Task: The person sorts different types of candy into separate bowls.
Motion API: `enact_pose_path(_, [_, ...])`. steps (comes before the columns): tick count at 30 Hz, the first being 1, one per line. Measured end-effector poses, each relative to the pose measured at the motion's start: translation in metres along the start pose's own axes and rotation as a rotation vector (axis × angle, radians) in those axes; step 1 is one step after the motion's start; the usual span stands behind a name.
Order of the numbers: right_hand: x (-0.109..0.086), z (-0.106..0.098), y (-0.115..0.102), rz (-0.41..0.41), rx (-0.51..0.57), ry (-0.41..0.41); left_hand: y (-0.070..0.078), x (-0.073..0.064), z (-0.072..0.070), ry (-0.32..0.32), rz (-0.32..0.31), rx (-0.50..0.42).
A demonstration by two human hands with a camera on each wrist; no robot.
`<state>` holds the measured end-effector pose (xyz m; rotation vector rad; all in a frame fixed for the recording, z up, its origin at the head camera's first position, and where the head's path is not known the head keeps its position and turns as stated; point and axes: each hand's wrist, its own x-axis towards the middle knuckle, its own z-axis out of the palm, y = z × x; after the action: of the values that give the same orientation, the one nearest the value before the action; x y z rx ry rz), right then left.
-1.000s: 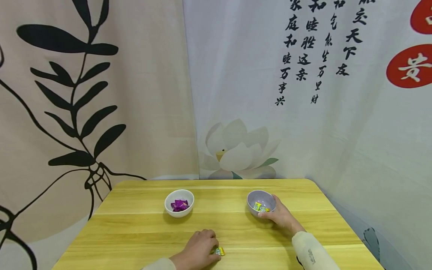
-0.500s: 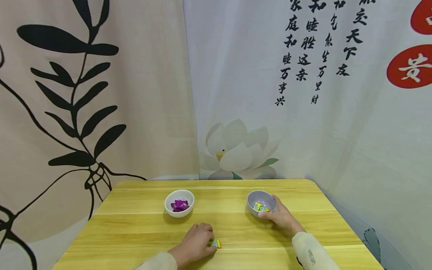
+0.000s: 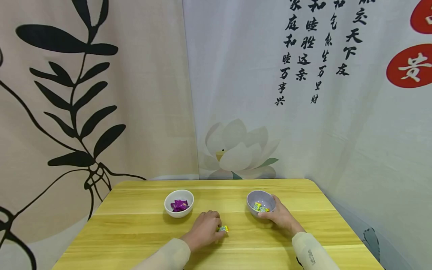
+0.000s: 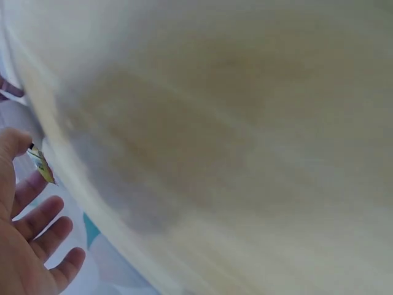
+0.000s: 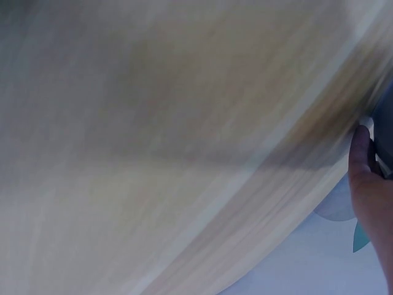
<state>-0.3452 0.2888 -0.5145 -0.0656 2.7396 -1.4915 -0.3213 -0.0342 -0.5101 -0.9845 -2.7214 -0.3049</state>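
Observation:
My left hand (image 3: 204,230) pinches a small yellow-wrapped candy (image 3: 224,228) between thumb and index finger, over the middle of the table. In the left wrist view the candy (image 4: 42,165) sits between thumb and forefinger while the other fingers spread loosely. With thumb and fingers around its right side, my right hand (image 3: 282,216) holds a grey-purple bowl (image 3: 251,200). Yellow-green wrapped candies (image 3: 260,207) lie inside that bowl. Only a dark edge of the bowl (image 5: 384,132) shows in the right wrist view, beside my thumb.
A white bowl (image 3: 168,208) holding purple-wrapped candies (image 3: 179,205) stands at the back left of the wooden table (image 3: 135,225). Behind the table's far edge hangs a printed cloth (image 3: 155,93) with leaves, a lotus and writing.
My left hand, with the candy in its pinch, has moved forward across the table and a little right toward the grey-purple bowl. The right hand and both bowls stay in place.

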Motion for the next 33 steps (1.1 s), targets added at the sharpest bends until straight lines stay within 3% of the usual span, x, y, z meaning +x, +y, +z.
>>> enact_pose_path(7, [-0.001,0.001,-0.001,0.010,-0.001,0.002,0.017,0.032,-0.005,-0.003,-0.002,0.032])
enact_pose_path(16, [-0.002,0.003,-0.003,-0.008,0.081,0.007,0.040,0.069,-0.015,-0.008,-0.009,0.066])
enact_pose_path(21, [0.000,0.004,-0.003,-0.030,0.058,0.019,0.050,0.087,-0.020,0.001,-0.013,0.092])
enact_pose_path(27, [0.000,0.002,-0.003,-0.028,0.036,0.017,0.058,0.101,-0.021,-0.020,-0.025,0.156])
enact_pose_path(33, [-0.001,0.001,-0.001,-0.041,0.042,0.027,0.060,0.104,-0.018,-0.044,-0.033,0.172])
